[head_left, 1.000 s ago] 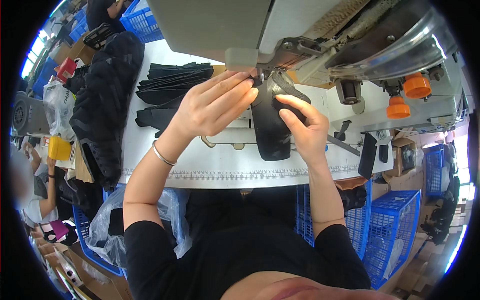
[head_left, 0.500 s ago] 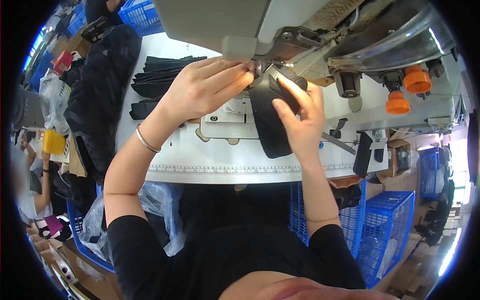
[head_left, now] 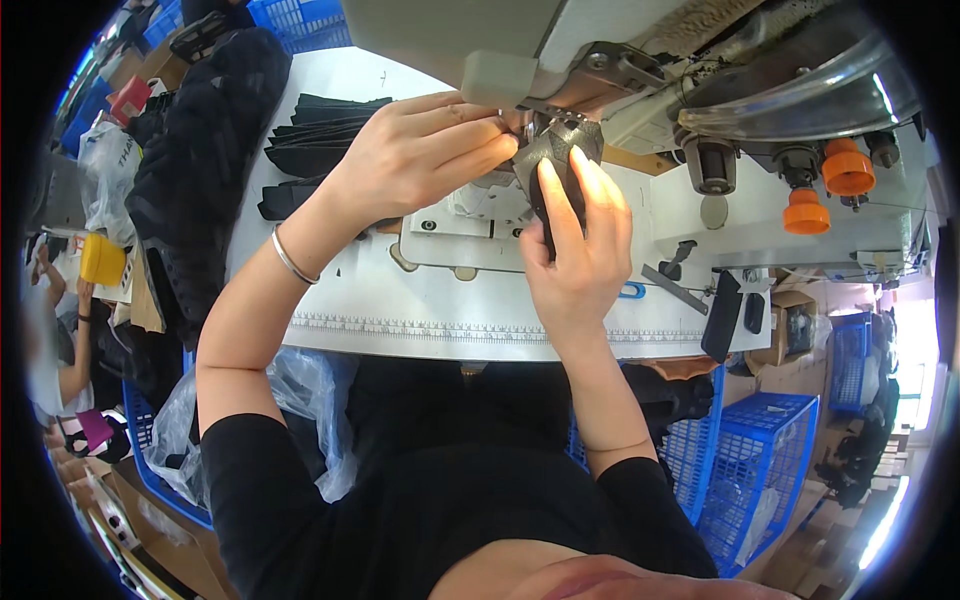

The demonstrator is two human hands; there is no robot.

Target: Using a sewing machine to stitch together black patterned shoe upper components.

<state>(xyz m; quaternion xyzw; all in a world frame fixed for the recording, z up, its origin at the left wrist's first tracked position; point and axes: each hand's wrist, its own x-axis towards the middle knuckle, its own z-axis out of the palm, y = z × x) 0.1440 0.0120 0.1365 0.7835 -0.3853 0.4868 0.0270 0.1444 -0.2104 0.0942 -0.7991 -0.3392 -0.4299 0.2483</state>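
A black textured piece of material (head_left: 532, 168) lies under the presser foot of a sewing machine (head_left: 450, 35). My right hand (head_left: 580, 235) grips the piece from the near side, index and middle fingers flat on top and the thumb at its left edge; the palm hides its lower part. Left of the needle area, my left hand (head_left: 420, 155) has its fingers pressed together, the tips close against the piece's left edge. What those fingertips pinch, if anything, is hidden. Several black cut pieces (head_left: 312, 150) lie stacked on the white table beyond my left wrist.
A ruler strip (head_left: 420, 335) runs along the near edge of the table (head_left: 480, 300). At right lie a metal strip (head_left: 675, 288), a blue clip (head_left: 632, 290) and a black piece (head_left: 722, 315). Orange knobs (head_left: 848, 168) hang at upper right. Blue crates (head_left: 757, 450) stand below.
The black piece has turned and is drawn in under the presser foot. My right hand has shifted left with it, its fingers now pointing up on top. My left hand stays beside the needle.
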